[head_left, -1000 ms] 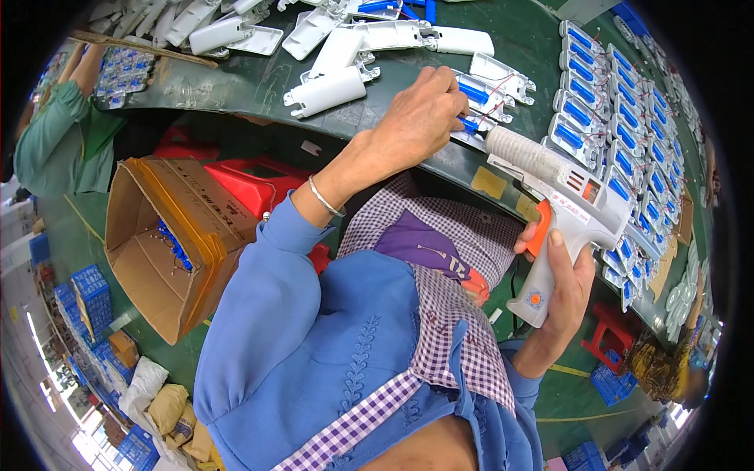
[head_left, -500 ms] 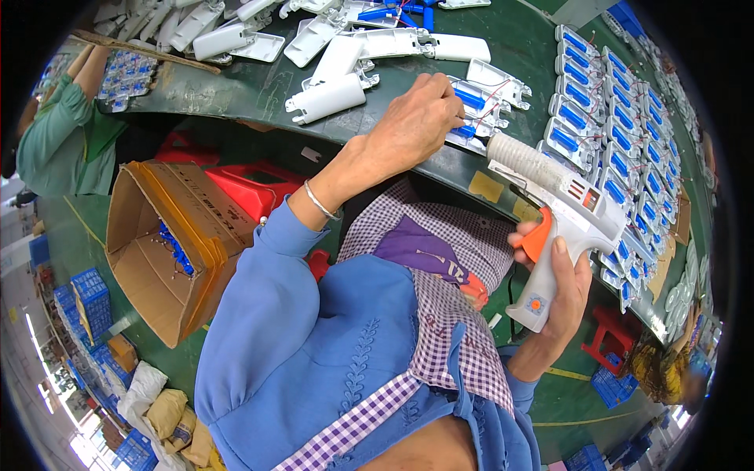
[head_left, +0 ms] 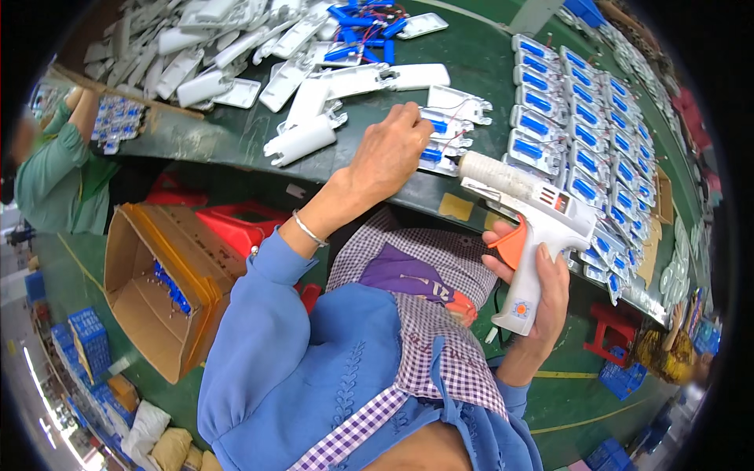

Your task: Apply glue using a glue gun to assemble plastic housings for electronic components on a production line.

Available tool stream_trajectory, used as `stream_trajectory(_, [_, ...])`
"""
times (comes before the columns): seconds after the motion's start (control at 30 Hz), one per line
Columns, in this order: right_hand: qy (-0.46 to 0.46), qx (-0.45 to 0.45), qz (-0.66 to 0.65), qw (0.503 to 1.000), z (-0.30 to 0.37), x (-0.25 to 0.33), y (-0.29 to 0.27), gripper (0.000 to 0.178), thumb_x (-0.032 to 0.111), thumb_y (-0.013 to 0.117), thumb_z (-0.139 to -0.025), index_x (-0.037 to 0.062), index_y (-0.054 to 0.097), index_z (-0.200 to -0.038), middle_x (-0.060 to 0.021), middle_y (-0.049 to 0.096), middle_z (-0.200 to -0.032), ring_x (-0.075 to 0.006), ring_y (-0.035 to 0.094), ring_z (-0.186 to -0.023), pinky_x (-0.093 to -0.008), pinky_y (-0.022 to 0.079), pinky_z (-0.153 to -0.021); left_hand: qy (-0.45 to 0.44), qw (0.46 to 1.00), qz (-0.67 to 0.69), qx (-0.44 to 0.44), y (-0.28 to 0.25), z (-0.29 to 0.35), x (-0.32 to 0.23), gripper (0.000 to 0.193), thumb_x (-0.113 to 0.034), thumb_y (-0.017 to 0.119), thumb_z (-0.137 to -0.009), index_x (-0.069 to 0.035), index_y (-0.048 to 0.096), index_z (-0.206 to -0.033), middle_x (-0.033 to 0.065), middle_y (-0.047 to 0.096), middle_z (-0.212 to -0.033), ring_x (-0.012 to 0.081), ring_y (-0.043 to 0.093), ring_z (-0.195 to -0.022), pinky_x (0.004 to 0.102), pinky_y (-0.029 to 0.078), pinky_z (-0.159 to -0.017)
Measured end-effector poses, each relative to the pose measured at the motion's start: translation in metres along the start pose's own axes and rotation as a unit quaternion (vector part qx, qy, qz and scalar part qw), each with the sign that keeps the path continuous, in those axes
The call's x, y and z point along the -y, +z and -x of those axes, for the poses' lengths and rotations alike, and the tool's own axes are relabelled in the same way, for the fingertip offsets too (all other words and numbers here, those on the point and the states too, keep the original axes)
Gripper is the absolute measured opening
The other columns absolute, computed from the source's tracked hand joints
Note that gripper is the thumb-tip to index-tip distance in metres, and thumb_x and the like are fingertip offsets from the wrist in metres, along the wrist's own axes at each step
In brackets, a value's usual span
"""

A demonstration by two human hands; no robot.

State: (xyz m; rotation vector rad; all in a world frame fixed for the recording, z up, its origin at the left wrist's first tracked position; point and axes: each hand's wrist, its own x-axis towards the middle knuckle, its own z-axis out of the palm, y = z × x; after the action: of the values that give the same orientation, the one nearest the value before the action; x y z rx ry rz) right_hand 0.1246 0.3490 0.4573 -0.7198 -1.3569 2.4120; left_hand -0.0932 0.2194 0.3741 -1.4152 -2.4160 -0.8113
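My right hand [head_left: 543,290] is wrapped round the handle of a white hot glue gun [head_left: 542,228], its fingers at the orange trigger. The gun's nozzle points left, close beside a white plastic casing with a blue cylindrical battery [head_left: 430,155] at the table's near edge. My left hand [head_left: 390,151] bends over the left ends of these casings, fingers drawn together at them. Whatever its fingertips pinch is hidden. Just beyond lie another casing with a blue battery [head_left: 437,125] and a white casing [head_left: 459,105] with thin wires.
Rows of white casings with blue batteries [head_left: 581,125] cover the table's right side. White shells [head_left: 302,141] pile up at the left, with loose blue batteries [head_left: 365,35] behind. Below stand a cardboard box [head_left: 169,290] and red stools [head_left: 236,224]. Another person [head_left: 63,173] is at far left.
The whole view has shifted, so the table's things sit farther left. The glue gun stays beside the near casing in my right hand. My left hand remains at the casings' left ends.
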Motion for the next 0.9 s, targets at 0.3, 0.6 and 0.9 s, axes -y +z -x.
stream_trajectory(0.3, [0.019,0.059,-0.146,0.987,-0.001,0.005,-0.015,0.044,0.019,0.042,-0.098,-0.0095,0.037,-0.131,-0.0302,0.053,-0.119,-0.04,0.058,-0.108,-0.048,0.055,-0.084,0.016,0.999,0.014,0.042,-0.008,-0.001,0.003,0.006,0.001,0.06,-0.076,0.001,0.059,-0.082,0.0133,0.052,-0.086,0.0315,0.057,-0.085,0.0416,0.049,-0.068])
stream_trajectory(0.6, [-0.173,0.01,-0.279,0.944,0.018,0.037,-0.062,0.058,0.027,0.041,-0.097,-0.0097,0.023,-0.138,-0.032,0.043,-0.128,-0.0429,0.049,-0.116,-0.0454,0.057,-0.083,0.073,0.992,0.102,0.022,-0.02,-0.046,-0.043,0.005,-0.003,0.063,-0.078,0.001,0.062,-0.08,0.0133,0.053,-0.079,0.0313,0.059,-0.072,0.0403,0.049,-0.064])
stream_trajectory(0.9, [-0.342,-0.034,-0.275,0.898,0.056,0.061,-0.121,0.056,0.022,0.042,-0.098,-0.0061,0.019,-0.141,-0.0288,0.035,-0.136,-0.0407,0.037,-0.127,-0.046,0.053,-0.092,0.151,0.972,0.178,-0.008,0.086,-0.218,-0.121,0.015,-0.015,0.063,-0.074,-0.001,0.069,-0.071,0.02,0.063,-0.076,0.035,0.062,-0.076,0.0436,0.05,-0.071])
